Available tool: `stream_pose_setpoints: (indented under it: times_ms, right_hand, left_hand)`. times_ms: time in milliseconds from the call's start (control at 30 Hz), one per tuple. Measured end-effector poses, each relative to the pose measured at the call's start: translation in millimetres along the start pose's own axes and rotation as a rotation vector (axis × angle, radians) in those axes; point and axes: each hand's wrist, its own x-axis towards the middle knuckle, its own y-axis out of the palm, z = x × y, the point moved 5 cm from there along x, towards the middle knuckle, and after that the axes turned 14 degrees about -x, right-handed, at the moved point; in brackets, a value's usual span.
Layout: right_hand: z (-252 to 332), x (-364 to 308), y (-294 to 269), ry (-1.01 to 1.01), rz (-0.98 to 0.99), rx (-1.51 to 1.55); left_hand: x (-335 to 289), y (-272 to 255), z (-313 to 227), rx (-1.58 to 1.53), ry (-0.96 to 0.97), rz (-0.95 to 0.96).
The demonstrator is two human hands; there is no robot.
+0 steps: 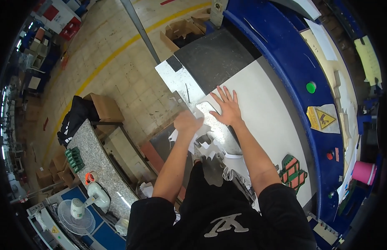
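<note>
One smooth white table (270, 102), tiled floor (131, 83), speckled counter (101, 160); right hand (229, 110) flat, fingers spread; left hand (187, 122) blurred near ragged white scraps (204, 145), grip unclear.

To the left, a white fan (77, 208) set on a speckled bench (105, 158), with an orange roll (90, 178) near its base. Just past that bench's far end, black cloth (79, 116) beside a carton (108, 106). Beyond, a yellow line (136, 38) curving across the tiled floor (131, 98); farther off, a red crate (70, 31). At far right, a pink bucket (364, 173); nearer, a green button (311, 87) above a yellow warning sign (325, 118).
</note>
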Motion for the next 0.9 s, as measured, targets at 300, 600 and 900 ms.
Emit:
stream_pose_setpoints:
  times_ms: [300,600,900]
  right_hand:
    - [-4.5,0.6,2.7,0.028,0.033,-0.001]
    - [-6.3,-7.0,11.5,-0.003,-0.099,0.169]
    - [80.7,-46.1,-46.3,-0.295,0.283,1.264]
  left_hand:
    - [-22.4,15.4,34.2,-0.243,0.257,0.104]
    - [-109.4,-34.7,224.0,-0.98,-0.024,0.204]
    - [-153.7,-74.2,108.6,-1.55,0.613,0.289]
